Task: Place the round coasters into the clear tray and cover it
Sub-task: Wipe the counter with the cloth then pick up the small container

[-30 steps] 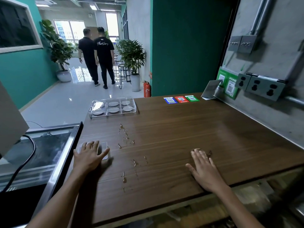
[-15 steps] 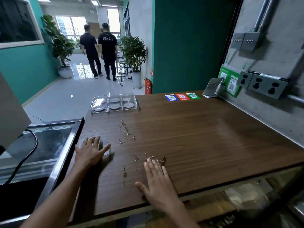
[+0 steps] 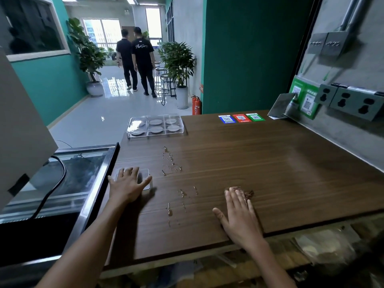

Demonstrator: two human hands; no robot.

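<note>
Your left hand point(image 3: 128, 185) lies flat, fingers spread, on a pale pad point(image 3: 143, 179) at the counter's point(image 3: 270, 173) left edge; your right hand point(image 3: 241, 217) presses flat, fingers straight and together, on the wood. Since half a second ago the right hand has slid rightward, the left stayed put. The tray point(image 3: 154, 126) with coasters point(image 3: 155, 129) sits lidded at the far left corner; the QR stickers point(image 3: 241, 118) are unreadable.

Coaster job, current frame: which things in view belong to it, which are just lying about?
Job:
- clear tray, covered, at the far edge of the counter
- round coasters inside it
- left hand, flat on a pale pad
- right hand, flat on the counter

Lying about:
- water drops
- three code stickers
- wall sockets
- fire extinguisher
</note>
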